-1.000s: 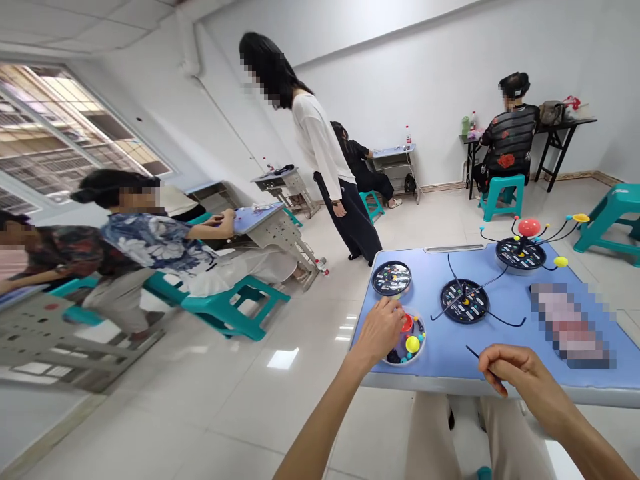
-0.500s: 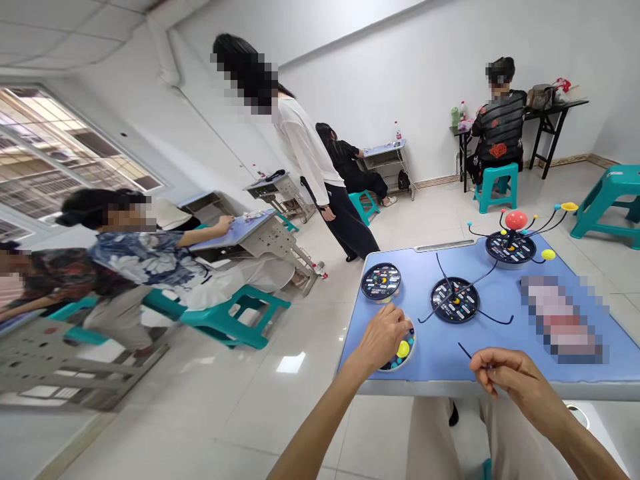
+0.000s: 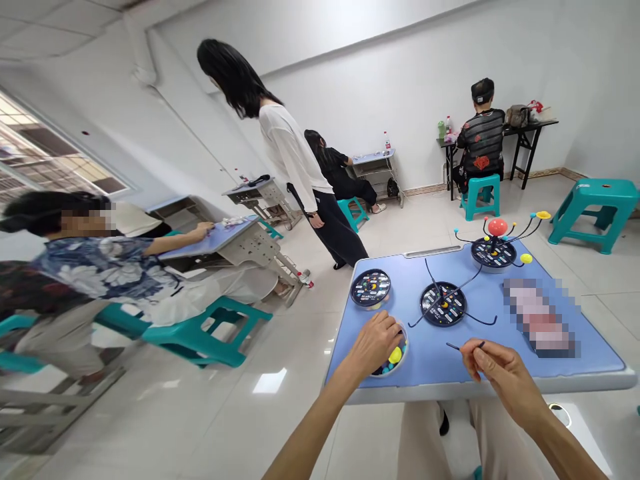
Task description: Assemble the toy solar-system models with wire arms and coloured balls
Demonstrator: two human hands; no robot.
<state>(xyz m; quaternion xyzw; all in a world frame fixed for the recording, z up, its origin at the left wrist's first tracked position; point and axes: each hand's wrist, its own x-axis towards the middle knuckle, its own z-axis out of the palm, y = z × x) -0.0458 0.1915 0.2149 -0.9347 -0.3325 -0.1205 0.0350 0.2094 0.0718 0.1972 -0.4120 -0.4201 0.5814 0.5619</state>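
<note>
My left hand reaches over a round tub near the table's front left. Its fingers are curled together at the tub, tips hidden, so I cannot make out what they hold. Inside the tub lie small coloured pieces, among them a yellow one. My right hand pinches a thin black rod above the table's front edge. Beyond the hands, a round black printed base carries several long bent black rods crossing over it. A planet model with a red ball and coloured balls on curved arms stands at the back.
Another round printed disc rests at the back left of the blue table. A blurred-out flat item lies on the right. A standing person is beyond the table; others sit at desks. Teal stools stand around.
The view has shifted slightly, moving the table left in the picture. The rod in my right hand has turned flatter. My left hand stays at the tub.
</note>
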